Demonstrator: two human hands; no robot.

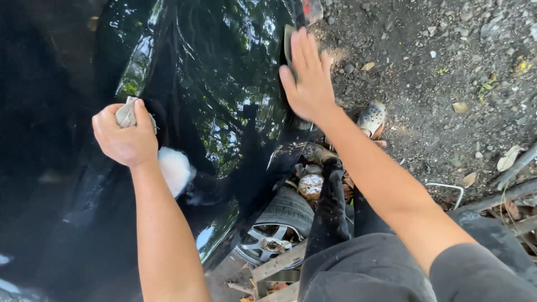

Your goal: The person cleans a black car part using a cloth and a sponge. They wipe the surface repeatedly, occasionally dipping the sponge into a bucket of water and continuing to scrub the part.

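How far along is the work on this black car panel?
Done: most of the glossy black car panel reflects trees cleanly. In hand: the left hand grips a small folded grey pad on the panel; the right hand lies flat near its edge. Left: a white foamy patch beside the left wrist.

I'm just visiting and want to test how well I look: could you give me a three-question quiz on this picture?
1. True or false: the left hand is closed around a small pale pad.
2. What does the right hand press flat on: A) the tyre, B) the black car panel, C) the gravel?
3. Fill in: the white foamy patch lies just below the ___ hand.

Key
1. True: the fingers are curled round it.
2. B: the open palm holds a thin sheet against the panel's edge.
3. Left.
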